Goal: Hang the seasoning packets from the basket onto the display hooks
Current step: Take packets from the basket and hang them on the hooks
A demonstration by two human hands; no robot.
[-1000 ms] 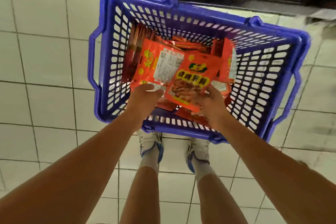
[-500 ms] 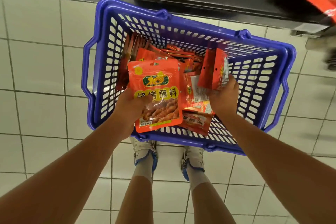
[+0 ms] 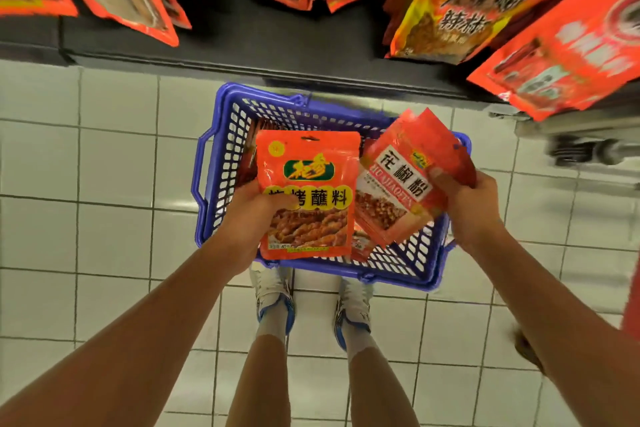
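While above the basket [image 3: 207, 184], each hand's fingers [image 3: 277, 206] pinch seasoning packets [image 3: 308, 191].

One basket [image 3: 207, 184], two hands (both gripping packets).

Left packet [image 3: 308, 194] reads 烧烤蘸料, right packet [image 3: 398, 191] reads 花椒粉

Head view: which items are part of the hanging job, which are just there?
Job: left hand holding barbecue-dip packet; right hand holding pepper-powder packets; blue basket; hanging display packets.
Just there: floor tiles; shoes.
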